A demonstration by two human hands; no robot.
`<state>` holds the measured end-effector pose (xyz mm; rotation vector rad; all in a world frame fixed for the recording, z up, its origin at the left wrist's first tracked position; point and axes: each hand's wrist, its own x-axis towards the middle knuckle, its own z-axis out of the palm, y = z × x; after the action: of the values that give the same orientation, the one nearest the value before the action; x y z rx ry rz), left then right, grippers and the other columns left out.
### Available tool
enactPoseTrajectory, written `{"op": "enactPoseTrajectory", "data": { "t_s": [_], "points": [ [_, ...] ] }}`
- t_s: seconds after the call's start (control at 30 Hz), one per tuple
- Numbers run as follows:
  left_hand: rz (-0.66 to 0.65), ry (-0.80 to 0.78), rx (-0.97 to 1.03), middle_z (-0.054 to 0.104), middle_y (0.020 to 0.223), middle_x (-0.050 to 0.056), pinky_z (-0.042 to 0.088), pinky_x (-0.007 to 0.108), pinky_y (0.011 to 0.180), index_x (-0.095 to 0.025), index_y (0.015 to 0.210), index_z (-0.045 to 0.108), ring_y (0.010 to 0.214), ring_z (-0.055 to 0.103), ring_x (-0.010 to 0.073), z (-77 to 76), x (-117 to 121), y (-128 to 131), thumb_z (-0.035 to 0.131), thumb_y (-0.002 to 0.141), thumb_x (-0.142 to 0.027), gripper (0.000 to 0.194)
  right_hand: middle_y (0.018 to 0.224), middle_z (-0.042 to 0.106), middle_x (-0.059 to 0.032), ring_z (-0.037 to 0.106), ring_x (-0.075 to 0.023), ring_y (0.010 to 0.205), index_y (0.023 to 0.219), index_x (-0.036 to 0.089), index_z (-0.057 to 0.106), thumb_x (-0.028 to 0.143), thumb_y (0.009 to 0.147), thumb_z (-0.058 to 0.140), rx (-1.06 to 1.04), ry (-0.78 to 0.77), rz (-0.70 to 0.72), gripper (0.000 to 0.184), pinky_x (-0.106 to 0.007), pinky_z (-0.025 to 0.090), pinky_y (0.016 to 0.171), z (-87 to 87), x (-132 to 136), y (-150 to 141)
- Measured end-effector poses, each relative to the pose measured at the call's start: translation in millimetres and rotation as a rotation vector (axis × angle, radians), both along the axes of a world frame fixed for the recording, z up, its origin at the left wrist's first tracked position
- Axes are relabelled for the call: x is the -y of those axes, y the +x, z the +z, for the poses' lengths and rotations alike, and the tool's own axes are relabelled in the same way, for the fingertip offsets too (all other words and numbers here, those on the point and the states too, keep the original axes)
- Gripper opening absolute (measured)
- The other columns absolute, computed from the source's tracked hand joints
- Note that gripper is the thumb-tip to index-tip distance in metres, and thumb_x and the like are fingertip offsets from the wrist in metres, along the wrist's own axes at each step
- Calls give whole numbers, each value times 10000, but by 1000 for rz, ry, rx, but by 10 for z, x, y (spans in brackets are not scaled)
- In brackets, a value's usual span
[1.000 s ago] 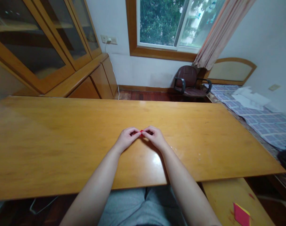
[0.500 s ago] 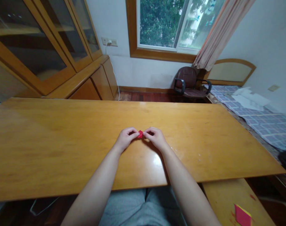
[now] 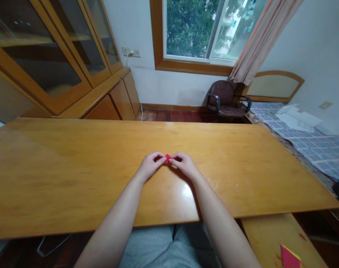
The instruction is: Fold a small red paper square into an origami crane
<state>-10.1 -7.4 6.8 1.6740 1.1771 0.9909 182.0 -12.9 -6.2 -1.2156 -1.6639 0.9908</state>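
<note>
A small piece of folded red paper (image 3: pixel 168 158) is held between my two hands, over the middle of the wooden table (image 3: pixel 82 167). My left hand (image 3: pixel 152 163) pinches its left side between thumb and fingers. On the opposite side, my right hand (image 3: pixel 183 162) grips the paper in the same way, thumb toward me. Fingertips cover both ends of the paper, so only its centre shows, with a point at the top.
At the lower right, red and yellow paper (image 3: pixel 290 257) lies on a lower wooden surface (image 3: pixel 264 238). Beyond the table stand a brown armchair (image 3: pixel 225 96) and a bed (image 3: pixel 309 137). A glass-door cabinet (image 3: pixel 74 89) is at the left.
The red paper's visible part now looks more pointed at the top. Both hands keep their pinch in nearly the same place; the whole view has shifted slightly.
</note>
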Motion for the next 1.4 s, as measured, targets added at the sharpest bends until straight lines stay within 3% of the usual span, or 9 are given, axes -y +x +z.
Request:
{"op": "enactPoseTrajectory", "data": {
  "t_s": [0.4, 0.57, 0.8, 1.17, 1.4],
  "points": [
    [-7, 13, -55, 721, 821, 39, 474, 264, 699, -169, 855, 723, 754, 632, 179, -42, -6, -4, 683, 790, -439, 281, 718, 670, -24, 587, -146, 644, 778, 161, 698, 358, 790, 687, -99, -35, -18, 198, -260, 448, 637, 58, 29, 0],
    [-26, 37, -102, 719, 793, 41, 466, 265, 688, -168, 820, 733, 737, 632, 180, -67, -8, -4, 663, 806, -416, 258, 757, 675, -31, 589, -154, 704, 803, 165, 714, 357, 800, 685, -23, -3, 2, 194, -256, 442, 651, 14, 8, 0],
    [-31, 18, -145, 673, 701, 25, 418, 256, 634, -150, 753, 718, 662, 567, 159, -32, -9, -6, 662, 785, -392, 250, 682, 641, -7, 547, -125, 634, 753, 163, 711, 340, 801, 687, 22, 37, 13, 184, -223, 399, 589, -40, 7, 9],
    [25, -98, 84, 666, 698, 7, 411, 247, 660, -147, 742, 669, 679, 575, 152, -63, -19, -87, 689, 762, -369, 224, 620, 626, 3, 574, -121, 517, 771, 163, 641, 438, 772, 695, -349, -175, -98, 280, -225, 448, 507, -16, 0, 43],
    [5, -30, -27, 676, 709, 17, 421, 255, 659, -150, 739, 706, 681, 577, 162, -51, -16, -40, 687, 763, -385, 236, 774, 639, -16, 587, -124, 628, 892, 182, 711, 406, 794, 719, -170, 9, -1, 245, -246, 480, 601, -28, -11, 1]
  ]
}}
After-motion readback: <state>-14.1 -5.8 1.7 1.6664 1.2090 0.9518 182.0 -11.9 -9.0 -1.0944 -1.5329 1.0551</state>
